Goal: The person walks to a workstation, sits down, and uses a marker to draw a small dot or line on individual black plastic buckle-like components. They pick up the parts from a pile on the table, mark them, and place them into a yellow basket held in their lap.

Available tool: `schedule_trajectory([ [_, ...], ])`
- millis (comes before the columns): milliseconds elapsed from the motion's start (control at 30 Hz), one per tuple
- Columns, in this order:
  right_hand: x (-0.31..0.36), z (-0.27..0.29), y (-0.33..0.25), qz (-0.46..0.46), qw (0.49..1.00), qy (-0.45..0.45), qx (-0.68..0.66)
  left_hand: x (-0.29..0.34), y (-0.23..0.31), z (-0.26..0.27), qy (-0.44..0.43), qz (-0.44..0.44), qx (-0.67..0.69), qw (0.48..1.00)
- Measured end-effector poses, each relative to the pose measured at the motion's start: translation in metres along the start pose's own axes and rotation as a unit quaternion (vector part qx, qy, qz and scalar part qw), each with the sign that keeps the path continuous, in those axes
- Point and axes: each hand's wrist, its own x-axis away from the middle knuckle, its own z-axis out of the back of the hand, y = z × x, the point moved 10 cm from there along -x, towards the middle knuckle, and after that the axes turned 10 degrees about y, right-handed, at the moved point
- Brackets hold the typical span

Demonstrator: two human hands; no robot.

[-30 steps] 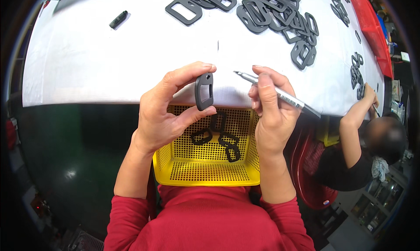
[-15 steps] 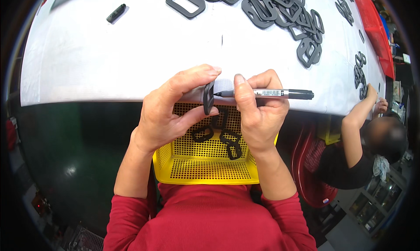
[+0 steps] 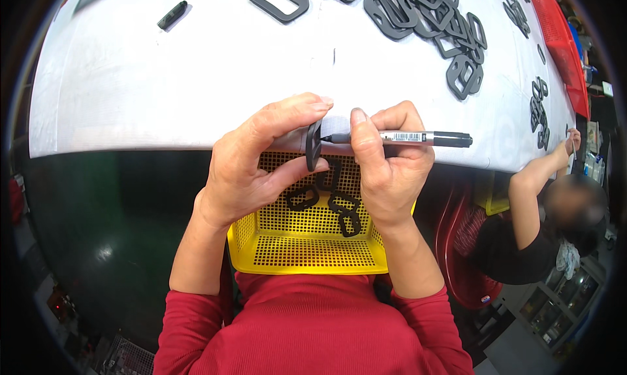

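Between thumb and fingers, my left hand (image 3: 251, 156) grips a black frame-shaped plastic piece (image 3: 313, 146), turned nearly edge-on, over the table's near edge. My right hand (image 3: 392, 163) holds a marker pen (image 3: 418, 138) with a silver barrel, its dark tip pointing left at the piece's side. Tip and piece appear to touch. Below both hands a yellow perforated basket (image 3: 313, 264) holds several similar black pieces (image 3: 345, 205). A black pen cap (image 3: 172, 15) lies at the far left of the white-covered table (image 3: 163, 87).
Black frame pieces (image 3: 431, 16) lie heaped at the table's far side, with smaller groups (image 3: 539, 110) to the right. A red basket (image 3: 562, 48) stands along the right edge. At right, a co-worker's arm (image 3: 532, 185) reaches onto the table, beside a dark red chair (image 3: 450, 257).
My hands and the piece keep almost the same pose; the marker has shifted very slightly right. The co-worker's hand at right has moved a little. The view has shifted slightly.
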Motion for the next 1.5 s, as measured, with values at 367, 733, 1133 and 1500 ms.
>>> schedule_trajectory([
  [367,-0.002,0.019,-0.008,0.001,0.992,-0.021,-0.126,-0.001,-0.009,-0.001,-0.052,0.115,-0.006,0.992],
  [733,-0.015,0.001,-0.037,0.006,0.962,-0.200,-0.187,-0.014,0.005,-0.030,-0.142,0.260,0.241,0.924],
  [1133,0.019,-0.025,0.012,-0.401,0.815,-0.139,-0.394,-0.022,0.077,-0.013,-0.030,-0.186,-0.024,0.982],
  [1500,-0.011,0.019,0.016,-0.170,0.982,0.004,-0.087,-0.011,0.003,0.001,-0.003,0.056,-0.063,0.996],
])
